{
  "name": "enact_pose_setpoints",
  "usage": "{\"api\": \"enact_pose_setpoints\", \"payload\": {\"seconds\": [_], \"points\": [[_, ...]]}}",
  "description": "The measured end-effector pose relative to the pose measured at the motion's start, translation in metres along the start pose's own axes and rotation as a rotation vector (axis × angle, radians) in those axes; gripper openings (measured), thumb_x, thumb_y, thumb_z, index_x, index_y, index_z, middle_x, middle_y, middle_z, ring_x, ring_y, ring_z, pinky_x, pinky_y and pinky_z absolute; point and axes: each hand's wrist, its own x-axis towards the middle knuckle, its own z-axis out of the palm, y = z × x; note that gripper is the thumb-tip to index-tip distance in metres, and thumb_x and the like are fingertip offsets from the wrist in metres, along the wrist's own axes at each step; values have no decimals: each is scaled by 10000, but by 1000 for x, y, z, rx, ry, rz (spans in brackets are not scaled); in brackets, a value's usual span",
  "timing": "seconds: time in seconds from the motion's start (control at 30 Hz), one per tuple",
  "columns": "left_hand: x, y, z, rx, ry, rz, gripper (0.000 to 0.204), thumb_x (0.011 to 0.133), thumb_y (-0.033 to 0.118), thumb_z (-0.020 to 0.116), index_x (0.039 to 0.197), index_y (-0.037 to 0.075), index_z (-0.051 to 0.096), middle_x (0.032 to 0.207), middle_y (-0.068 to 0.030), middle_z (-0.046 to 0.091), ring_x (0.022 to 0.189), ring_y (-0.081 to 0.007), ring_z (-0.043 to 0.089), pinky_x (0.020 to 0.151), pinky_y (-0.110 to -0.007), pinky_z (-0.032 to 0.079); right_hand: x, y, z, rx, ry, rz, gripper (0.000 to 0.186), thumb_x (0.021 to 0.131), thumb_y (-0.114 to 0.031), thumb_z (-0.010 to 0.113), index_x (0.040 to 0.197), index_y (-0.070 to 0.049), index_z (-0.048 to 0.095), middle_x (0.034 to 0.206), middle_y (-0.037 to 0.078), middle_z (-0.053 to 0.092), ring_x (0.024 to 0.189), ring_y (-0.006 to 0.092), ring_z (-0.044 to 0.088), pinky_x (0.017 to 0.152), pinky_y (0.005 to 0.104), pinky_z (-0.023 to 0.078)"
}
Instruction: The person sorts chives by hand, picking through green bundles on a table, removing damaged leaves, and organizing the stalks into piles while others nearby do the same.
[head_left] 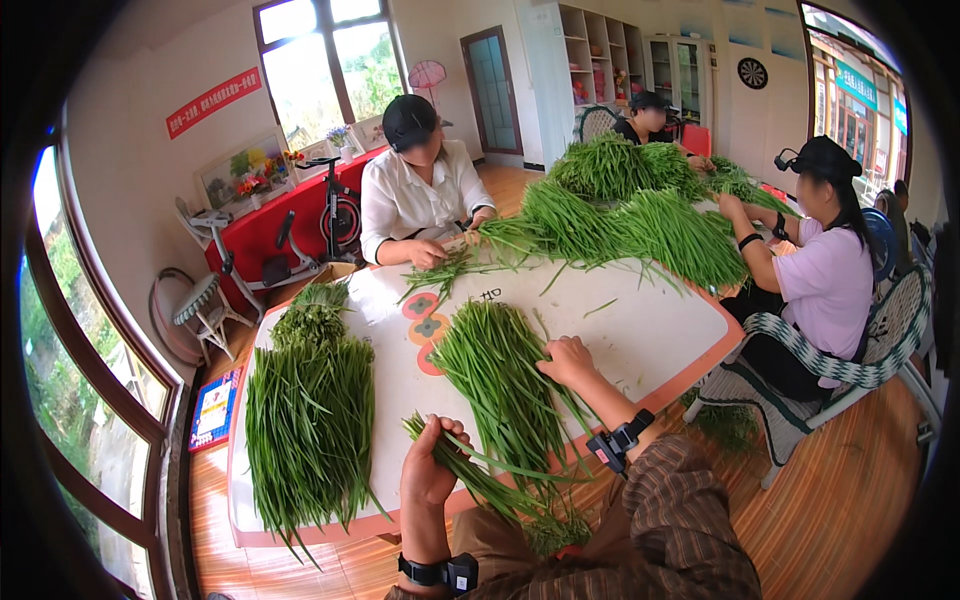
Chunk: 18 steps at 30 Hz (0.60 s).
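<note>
Large pile of greens (310,430) lies at left of table (650,330). Your left hand (430,462) closed around small bunch (490,487), leaves trailing right. Second pile (503,385) lies between your hands. Your right hand (568,362), fingers curled, at its right edge; grip unclear.

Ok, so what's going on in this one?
The person's left hand holds a small bunch of long green stalks over the near edge of the table. The right hand is at the right edge of the middle pile; whether it grips anything is unclear. Another pile lies left. Across from them, a co-worker in white handles some stalks.
</note>
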Motion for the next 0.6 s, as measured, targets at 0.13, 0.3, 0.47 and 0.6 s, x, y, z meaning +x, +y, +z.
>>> {"api": "enact_pose_setpoints", "payload": {"seconds": [0.13, 0.3, 0.47, 0.6], "points": [[-1, 1, -1, -1, -43, -57, 255, 917, 296, 416, 850, 65, 499, 798, -78, 552, 781, -239, 565, 661, -330, 469, 7, 7, 6, -84, -33, 74, 263, 706, -275, 623, 822, -39, 634, 913, 147, 611, 907, 301, 552, 772, 387, 462], [-1, 1, -1, 23, 22, -78, 228, 919, 272, 420, 922, 59, 503, 758, -60, 537, 720, -217, 555, 634, -330, 467, -2, 21, -5, 453, 51, 63, 239, 728, -249, 616, 737, -10, 621, 705, 103, 636, 639, 195, 607, 627, 328, 477], [10, -3, -1, -41, -108, -154, 173, 917, 228, 434, 980, 74, 480, 625, 37, 356, 496, -71, 321, 482, -220, 319, -17, 24, -15, 753, 52, 53, 175, 770, -180, 587, 810, -11, 608, 667, 46, 631, 596, 104, 582, 578, 243, 457], [21, -10, 2, -92, -117, -197, 185, 919, 211, 427, 1002, 64, 502, 614, 34, 328, 488, -72, 308, 464, -218, 283, -18, 25, -24, 769, 16, 102, 175, 778, -169, 580, 805, 3, 601, 665, 41, 624, 601, 87, 573, 568, 239, 454]]}}
